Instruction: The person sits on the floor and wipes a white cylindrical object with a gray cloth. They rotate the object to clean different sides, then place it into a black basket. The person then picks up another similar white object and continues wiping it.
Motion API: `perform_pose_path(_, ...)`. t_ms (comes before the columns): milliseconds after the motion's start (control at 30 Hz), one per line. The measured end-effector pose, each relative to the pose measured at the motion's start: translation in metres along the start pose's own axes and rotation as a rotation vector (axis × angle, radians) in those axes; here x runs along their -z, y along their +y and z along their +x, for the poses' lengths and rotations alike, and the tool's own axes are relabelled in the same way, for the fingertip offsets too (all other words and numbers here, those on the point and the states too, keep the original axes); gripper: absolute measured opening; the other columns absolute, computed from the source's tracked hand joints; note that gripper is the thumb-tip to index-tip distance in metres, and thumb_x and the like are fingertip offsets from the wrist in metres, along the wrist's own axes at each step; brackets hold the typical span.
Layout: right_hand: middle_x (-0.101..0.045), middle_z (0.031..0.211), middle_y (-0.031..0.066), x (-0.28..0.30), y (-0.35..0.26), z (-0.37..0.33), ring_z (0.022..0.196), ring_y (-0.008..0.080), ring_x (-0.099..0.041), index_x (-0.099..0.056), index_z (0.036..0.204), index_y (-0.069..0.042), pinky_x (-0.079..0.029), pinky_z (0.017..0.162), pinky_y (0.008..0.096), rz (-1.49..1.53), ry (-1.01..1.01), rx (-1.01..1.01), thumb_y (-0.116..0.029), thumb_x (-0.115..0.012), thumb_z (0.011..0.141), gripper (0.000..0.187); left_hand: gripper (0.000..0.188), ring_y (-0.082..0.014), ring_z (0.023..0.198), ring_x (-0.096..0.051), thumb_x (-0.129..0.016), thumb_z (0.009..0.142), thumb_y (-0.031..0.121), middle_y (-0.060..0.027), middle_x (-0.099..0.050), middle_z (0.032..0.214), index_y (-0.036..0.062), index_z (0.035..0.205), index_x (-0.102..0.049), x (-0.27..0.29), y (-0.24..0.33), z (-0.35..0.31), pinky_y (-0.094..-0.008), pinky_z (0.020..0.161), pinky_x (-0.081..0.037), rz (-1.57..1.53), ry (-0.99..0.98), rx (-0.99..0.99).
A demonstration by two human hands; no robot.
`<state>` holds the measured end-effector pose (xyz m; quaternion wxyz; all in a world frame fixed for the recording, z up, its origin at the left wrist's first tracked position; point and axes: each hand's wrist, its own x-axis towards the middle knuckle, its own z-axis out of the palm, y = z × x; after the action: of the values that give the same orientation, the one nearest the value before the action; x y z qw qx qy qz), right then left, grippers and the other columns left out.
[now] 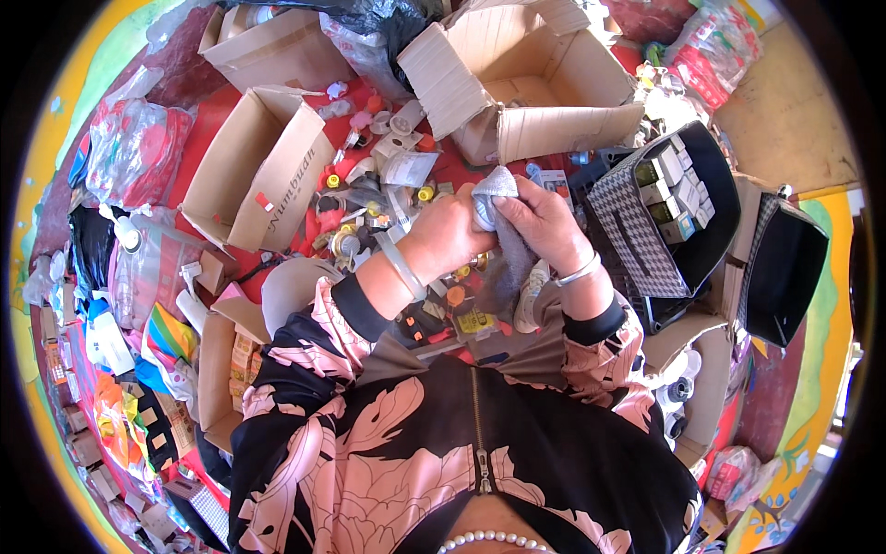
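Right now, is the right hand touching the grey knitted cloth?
Touching: the head view shows the right hand pinching the grey knitted cloth against the left hand.

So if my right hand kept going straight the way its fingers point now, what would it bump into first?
Your right hand points left across the grey cloth, so it would probably meet your left hand first; the two are already close together on that cloth.

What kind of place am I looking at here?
Likely an informal sorting or packing spot: open cardboard boxes, loose caps and small bottles strewn on red ground, and a black basket of small boxed items.
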<state>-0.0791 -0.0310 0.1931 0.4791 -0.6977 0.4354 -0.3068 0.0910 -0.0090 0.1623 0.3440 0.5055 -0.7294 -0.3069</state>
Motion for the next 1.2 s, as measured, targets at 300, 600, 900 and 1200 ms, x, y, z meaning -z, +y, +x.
perform_pose_path(300, -0.058, 0.068, 0.0234, -0.029, 0.015, 0.010, 0.066, 0.0405, -0.059, -0.059, 0.085, -0.002, -0.047, 0.058, 0.0426, -0.285, 0.396, 0.019, -0.025, -0.052, 0.086, 0.024, 0.045, -0.0393, 0.070, -0.062, -0.070, 0.065, 0.024, -0.0238, -0.061, 0.072, -0.0028, 0.093, -0.047, -0.007, 0.000, -0.002, -0.0448, 0.065, -0.050, 0.233, -0.026, 0.085)
perform_pose_path(600, -0.065, 0.076, 0.0076, -0.012, 0.048, 0.025, 0.063, 0.0119, -0.059, -0.061, 0.090, 0.002, -0.046, 0.055, 0.0284, 0.541, 0.414, -0.277, -0.018, -0.055, 0.090, 0.022, 0.042, -0.0360, 0.074, -0.063, -0.072, 0.066, 0.020, -0.0194, -0.062, 0.076, 0.0016, 0.096, -0.048, -0.006, 0.003, 0.000, -0.0420, 0.066, -0.051, 0.186, 0.136, -0.045)
perform_pose_path(900, -0.061, 0.098, 0.0031, 0.001, -0.020, 0.000, 0.090, 0.0066, -0.053, -0.059, 0.112, 0.000, -0.045, 0.079, 0.0232, 0.549, -0.016, -0.021, -0.015, -0.057, 0.090, 0.026, 0.037, -0.0361, 0.077, -0.063, -0.068, 0.069, 0.017, -0.0185, -0.063, 0.083, 0.0021, 0.099, -0.053, 0.007, -0.001, 0.006, -0.0383, 0.066, -0.049, -0.326, 0.088, 0.005)
perform_pose_path(1200, -0.061, 0.086, -0.0001, -0.030, 0.006, 0.003, 0.079, 0.0048, -0.051, -0.061, 0.102, 0.001, -0.043, 0.070, 0.0206, 0.402, 0.314, 0.061, -0.016, -0.052, 0.093, 0.021, 0.039, -0.0391, 0.075, -0.061, -0.069, 0.071, 0.018, -0.0203, -0.063, 0.081, 0.0013, 0.101, -0.050, -0.002, 0.006, 0.006, -0.0431, 0.065, -0.050, 0.032, 0.135, 0.090)
